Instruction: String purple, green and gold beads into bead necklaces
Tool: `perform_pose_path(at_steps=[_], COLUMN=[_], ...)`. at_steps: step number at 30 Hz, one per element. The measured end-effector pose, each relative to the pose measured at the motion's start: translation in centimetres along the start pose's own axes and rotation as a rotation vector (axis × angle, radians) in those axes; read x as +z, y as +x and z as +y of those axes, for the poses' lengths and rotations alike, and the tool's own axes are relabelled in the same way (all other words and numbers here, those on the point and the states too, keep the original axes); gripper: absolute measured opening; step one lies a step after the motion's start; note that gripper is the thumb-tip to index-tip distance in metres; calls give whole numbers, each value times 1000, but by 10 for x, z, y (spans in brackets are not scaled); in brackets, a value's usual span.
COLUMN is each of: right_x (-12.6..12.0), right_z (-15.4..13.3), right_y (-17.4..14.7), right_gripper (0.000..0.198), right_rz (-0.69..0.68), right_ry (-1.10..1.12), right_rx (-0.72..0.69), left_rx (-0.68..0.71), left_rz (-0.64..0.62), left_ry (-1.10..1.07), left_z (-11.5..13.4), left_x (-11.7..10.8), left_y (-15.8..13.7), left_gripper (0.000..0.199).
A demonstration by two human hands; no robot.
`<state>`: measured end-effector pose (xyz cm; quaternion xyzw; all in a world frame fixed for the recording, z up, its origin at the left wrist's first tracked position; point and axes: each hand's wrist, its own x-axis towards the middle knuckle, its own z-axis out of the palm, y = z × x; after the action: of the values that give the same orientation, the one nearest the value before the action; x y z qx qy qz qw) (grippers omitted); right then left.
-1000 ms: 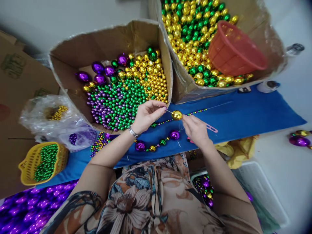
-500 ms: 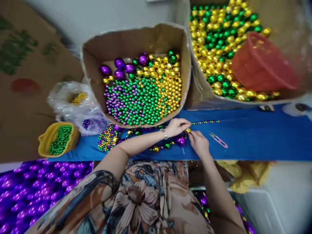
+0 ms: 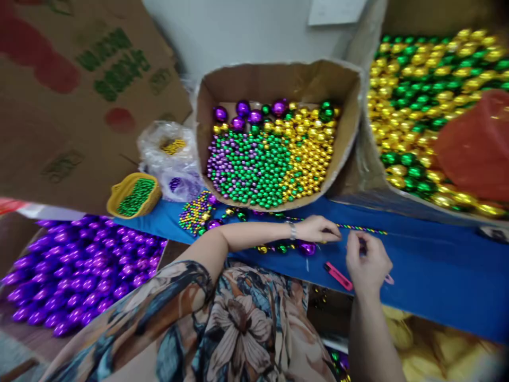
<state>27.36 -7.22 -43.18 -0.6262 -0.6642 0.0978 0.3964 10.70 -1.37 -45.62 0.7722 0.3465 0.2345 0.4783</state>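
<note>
My left hand (image 3: 318,229) lies over the blue-covered table with its fingers pressed together at a bead strand. Small multicoloured beads (image 3: 361,229) of a strand run out to the right beyond its fingertips. Beside it is a large purple bead (image 3: 307,248), in line with green and gold beads (image 3: 282,248). My right hand (image 3: 368,260) is apart from the left, its fingers curled inward; what is between them is hidden. A pink utility knife (image 3: 338,276) lies left of the right wrist. Pink thread snips (image 3: 388,279) are mostly covered by that hand.
A cardboard box (image 3: 278,79) of loose beads stands behind the hands. At right, another box (image 3: 376,143) holds gold and green beads and a red tub (image 3: 473,148). A yellow basket (image 3: 111,204) of green beads and plastic bags (image 3: 159,148) stand left. Purple beads (image 3: 87,270) fill a lower box.
The view has swung, so the table things sit farther right. My right hand has drawn away from the left and from the gold bead. The pink knife now shows.
</note>
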Motion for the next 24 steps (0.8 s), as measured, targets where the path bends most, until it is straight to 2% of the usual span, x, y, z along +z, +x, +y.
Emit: perform_pose_path(at_steps=[3, 5, 8, 16, 18, 20, 22, 24], right_x=[-22, -38, -58, -101, -105, -101, -92, -82], right_z=[-2, 3, 22, 94, 111, 126, 138, 147], right_y=[19, 33, 50, 65, 61, 55, 48, 43], right_gripper=[33, 34, 33, 23, 25, 28, 32, 36], right_rz=[204, 342, 470, 856, 806, 595, 322, 129], right_ry=[210, 283, 273, 260, 200, 147, 58, -60], right_rx=[226, 269, 294, 428, 426, 441, 498, 542], left_rx=[-39, -64, -86, -164, -183, -180, -165, -151], left_rz=[27, 47, 24, 41, 52, 60, 62, 55], left_ry=[-215, -287, -313, -345, -433, -505, -539, -552], left_z=[0, -1, -2, 8, 13, 21, 30, 39], left_x=[-4, -8, -14, -32, -35, -39, -42, -45], left_y=[0, 2, 5, -3, -5, -6, -6, -6], left_gripper=[18, 22, 31, 37, 38, 37, 36, 34])
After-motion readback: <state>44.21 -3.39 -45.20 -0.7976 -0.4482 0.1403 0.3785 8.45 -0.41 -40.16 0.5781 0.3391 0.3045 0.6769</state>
